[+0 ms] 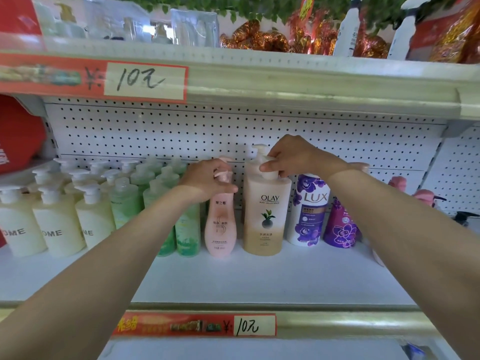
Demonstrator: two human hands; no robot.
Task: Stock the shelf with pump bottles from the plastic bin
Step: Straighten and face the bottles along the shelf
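Person stands at the shelf (259,276), both arms reaching in. Left hand (207,181) grips the pump head of the pink bottle (220,224), fingers curled round the top. Right hand (293,157) pinches the white pump of the Olay bottle (266,219), thumb and fingers on the collar.

Both bottles stand upright on the shelf, mid-row, just beside each other, labels facing out. Right of the Olay bottle: white-and-purple Lux bottle (310,211), then a purple bottle (341,229) partly behind the right forearm. Left of the pink bottle: green bottles (124,201) in rows, then cream bottles (57,224) with white pumps.

White pegboard (181,131) backs the shelf. Red price strip (254,325) on the shelf's front edge, handwritten 10. Front of the shelf board is bare white.
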